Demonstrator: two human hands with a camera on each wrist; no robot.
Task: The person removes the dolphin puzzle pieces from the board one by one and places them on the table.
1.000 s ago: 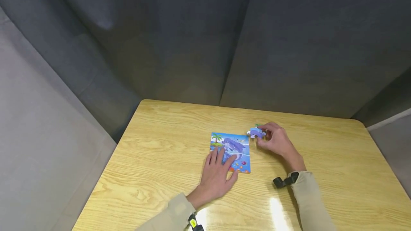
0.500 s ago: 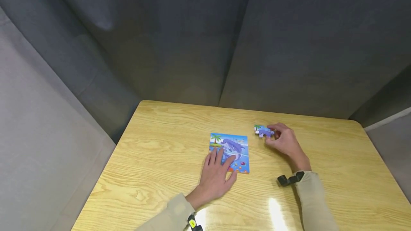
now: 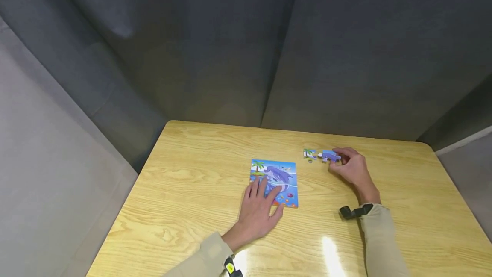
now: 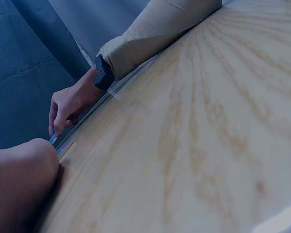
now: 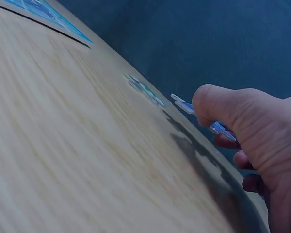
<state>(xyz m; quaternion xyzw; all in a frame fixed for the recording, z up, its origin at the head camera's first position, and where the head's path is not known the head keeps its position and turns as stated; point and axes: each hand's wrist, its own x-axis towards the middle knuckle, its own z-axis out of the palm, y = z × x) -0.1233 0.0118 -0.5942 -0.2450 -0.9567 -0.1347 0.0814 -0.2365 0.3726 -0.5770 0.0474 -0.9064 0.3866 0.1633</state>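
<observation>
The left hand (image 3: 256,213) lies flat, fingers straight, on the dolphin puzzle (image 3: 274,181) mid-counter. To its right a loose piece (image 3: 309,154) lies flat, and the right hand (image 3: 351,168) pinches another piece (image 3: 329,155) just above the wood — a thin grip that could slip, dropping it. The counter (image 3: 184,191) is glossy pale wood, walled by grey fabric (image 3: 238,46).

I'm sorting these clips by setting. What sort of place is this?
Probably a curtained-off recording booth or small test workspace, not a home. Grey fabric panels close in a bare wooden table, and the only things on it are a dolphin jigsaw puzzle and loose pieces.
</observation>
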